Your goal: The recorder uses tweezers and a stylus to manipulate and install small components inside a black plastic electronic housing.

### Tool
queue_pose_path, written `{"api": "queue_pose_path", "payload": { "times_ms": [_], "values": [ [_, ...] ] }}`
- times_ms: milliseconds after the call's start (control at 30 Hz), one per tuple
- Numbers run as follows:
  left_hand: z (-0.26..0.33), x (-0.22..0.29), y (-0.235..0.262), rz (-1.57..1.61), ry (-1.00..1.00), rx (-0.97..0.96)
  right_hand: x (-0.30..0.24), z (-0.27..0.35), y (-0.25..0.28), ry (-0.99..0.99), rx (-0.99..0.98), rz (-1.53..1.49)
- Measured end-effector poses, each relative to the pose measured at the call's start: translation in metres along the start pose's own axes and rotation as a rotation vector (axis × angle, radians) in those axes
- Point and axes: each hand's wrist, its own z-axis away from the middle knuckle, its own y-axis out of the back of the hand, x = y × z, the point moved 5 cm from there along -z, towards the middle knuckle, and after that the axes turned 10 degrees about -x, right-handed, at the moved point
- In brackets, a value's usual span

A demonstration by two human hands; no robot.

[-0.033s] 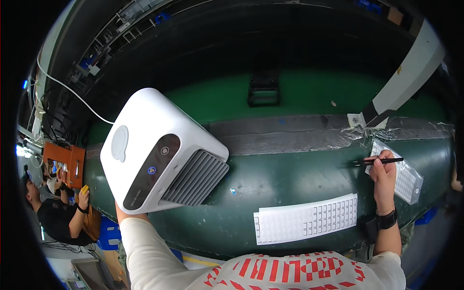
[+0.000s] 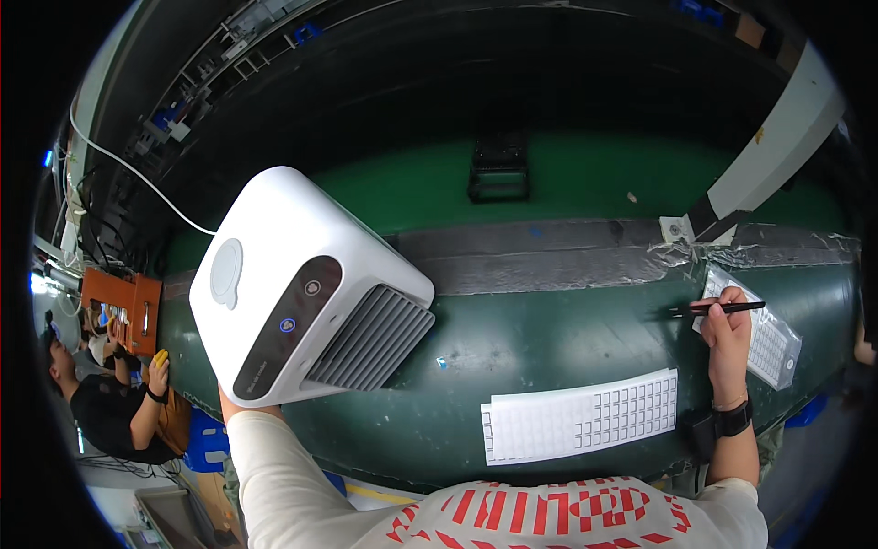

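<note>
A white air cooler (image 2: 274, 215) with a dark control strip and a grey louvred vent stands tilted in the view on the table's left. My left hand is hidden behind its lower left side; only a sliver of wrist (image 2: 230, 403) shows above the cream sleeve. On the right, my right hand (image 2: 727, 325) is closed on slim black tweezers (image 2: 745, 306), their tip pointing left above the table. Beneath that hand lies a clear plastic bag (image 2: 776, 352) with a printed sheet inside. White label sheets (image 2: 540, 425) lie left of my right wrist.
The dark green table (image 2: 512, 334) has a taped grey strip (image 2: 549, 256) along its far edge. A pale post (image 2: 777, 137) rises at the far right. A small blue-and-white scrap (image 2: 443, 362) lies mid-table. At the left, another person (image 2: 110, 412) sits near an orange box (image 2: 123, 306).
</note>
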Motion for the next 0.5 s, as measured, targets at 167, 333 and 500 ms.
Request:
{"api": "queue_pose_path", "payload": {
  "times_ms": [167,333,500],
  "values": [
    [-0.015,-0.007,-0.024,-0.017,0.006,0.021,-0.001,0.001,0.000,0.013,0.003,-0.001],
    [-0.035,0.012,-0.013,-0.039,0.001,0.037,-0.004,0.001,-0.003,0.018,-0.024,-0.020],
    [-0.036,0.028,0.017,0.097,0.017,-0.061,-0.003,0.002,-0.002,0.022,-0.020,-0.044]
  ]
}}
